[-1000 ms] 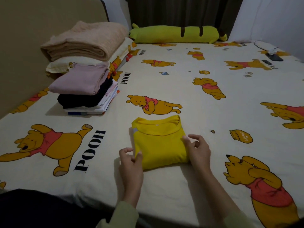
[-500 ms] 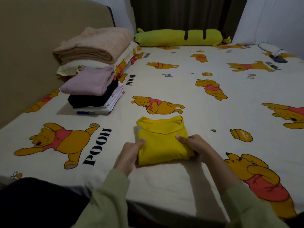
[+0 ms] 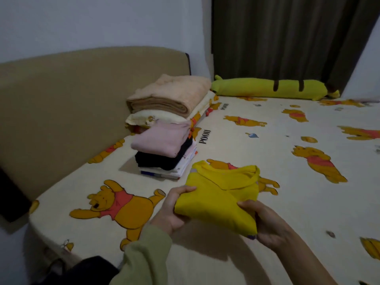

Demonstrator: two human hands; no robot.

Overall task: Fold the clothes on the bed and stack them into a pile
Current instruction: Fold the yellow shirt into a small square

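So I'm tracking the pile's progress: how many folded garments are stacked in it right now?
At least 4: a pink top uppermost, a black garment under it, white printed clothing next, and a blue-edged piece at the bottom. Thin layers may hide more. The yellow shirt is not yet added.

Folded yellow shirt [image 3: 218, 200] held above bed, near clothes pile [image 3: 164, 155].

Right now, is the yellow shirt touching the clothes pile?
Apart. Head view shows bare sheet between the folded yellow shirt, gripped by both hands, and the clothes pile.
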